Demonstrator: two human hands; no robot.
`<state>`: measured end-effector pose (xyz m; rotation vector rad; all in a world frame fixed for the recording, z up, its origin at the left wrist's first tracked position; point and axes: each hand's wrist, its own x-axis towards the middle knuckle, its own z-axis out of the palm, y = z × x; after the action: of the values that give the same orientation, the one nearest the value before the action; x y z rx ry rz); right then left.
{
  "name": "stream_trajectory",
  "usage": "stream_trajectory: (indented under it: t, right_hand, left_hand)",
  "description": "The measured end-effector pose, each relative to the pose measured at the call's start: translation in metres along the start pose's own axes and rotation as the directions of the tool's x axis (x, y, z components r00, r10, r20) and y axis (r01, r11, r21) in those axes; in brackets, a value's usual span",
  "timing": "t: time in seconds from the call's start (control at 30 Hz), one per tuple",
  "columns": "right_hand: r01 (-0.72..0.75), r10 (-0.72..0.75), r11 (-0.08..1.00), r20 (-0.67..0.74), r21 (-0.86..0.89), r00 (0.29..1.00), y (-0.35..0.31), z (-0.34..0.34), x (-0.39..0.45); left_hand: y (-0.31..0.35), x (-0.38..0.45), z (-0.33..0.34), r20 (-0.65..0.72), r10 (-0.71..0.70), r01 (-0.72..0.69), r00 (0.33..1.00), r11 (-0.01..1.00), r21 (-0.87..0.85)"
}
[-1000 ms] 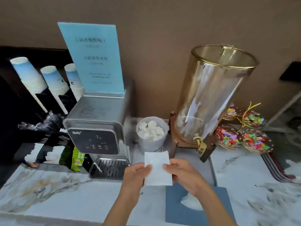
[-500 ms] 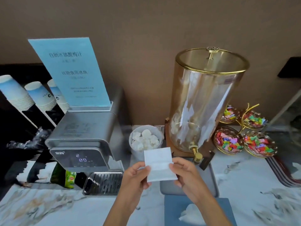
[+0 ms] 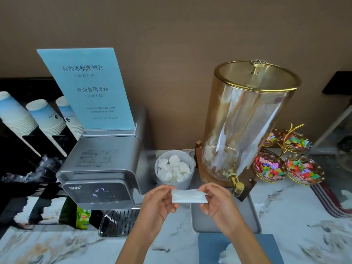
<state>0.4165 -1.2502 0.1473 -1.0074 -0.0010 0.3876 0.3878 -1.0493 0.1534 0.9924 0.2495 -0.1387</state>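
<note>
A white folded tissue [image 3: 188,196] is held flat above the counter, between both my hands. My left hand [image 3: 159,203] pinches its left end and my right hand [image 3: 216,200] pinches its right end. Just behind the tissue stands a small grey bin [image 3: 174,182] lined with a clear bag and filled with crumpled white tissues. A blue tissue box [image 3: 242,248] with a white sheet poking out lies at the near edge, below my right forearm.
A grey water dispenser [image 3: 101,168] with a lit display stands at the left, a blue sign [image 3: 89,88] on top. Stacked paper cups [image 3: 17,115] sit far left. A glass drink dispenser [image 3: 247,121] stands on a grey tray [image 3: 247,221]; candy bowls [image 3: 302,168] sit right.
The tissue went from an upright, nearly square sheet to a narrow horizontal strip, folded down between my hands. The view tilted up, so the machines sit lower in frame.
</note>
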Motion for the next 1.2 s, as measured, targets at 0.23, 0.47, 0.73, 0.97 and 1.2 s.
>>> stream_trajectory:
  t: [0.23,0.47,0.73,0.97,1.2]
  right_hand:
    - [0.05,-0.059,0.942,-0.017,-0.333,0.998,0.002,0.005,0.005]
    - [0.011,-0.041,0.931,-0.075,-0.366,0.996,0.009,0.005,0.011]
    - [-0.025,-0.04,0.876,-0.124,-0.481,0.991,0.012,0.007,0.017]
    - [-0.05,-0.03,0.878,-0.159,-0.476,0.987,0.013,0.006,0.017]
    - [-0.129,-0.02,0.876,-0.304,-0.464,0.952,0.024,0.01,0.025]
  left_hand:
    - [-0.006,0.008,-0.011,-0.075,0.039,-0.016,0.996,0.957,0.288]
    - [-0.009,0.012,-0.019,-0.097,0.094,-0.06,0.991,0.95,0.307]
    - [-0.017,0.019,-0.018,-0.182,0.107,-0.009,0.977,0.883,0.469]
    - [-0.021,0.023,-0.017,-0.197,0.098,0.016,0.975,0.861,0.508]
    - [-0.03,0.028,-0.02,-0.311,0.091,0.052,0.946,0.905,0.423]
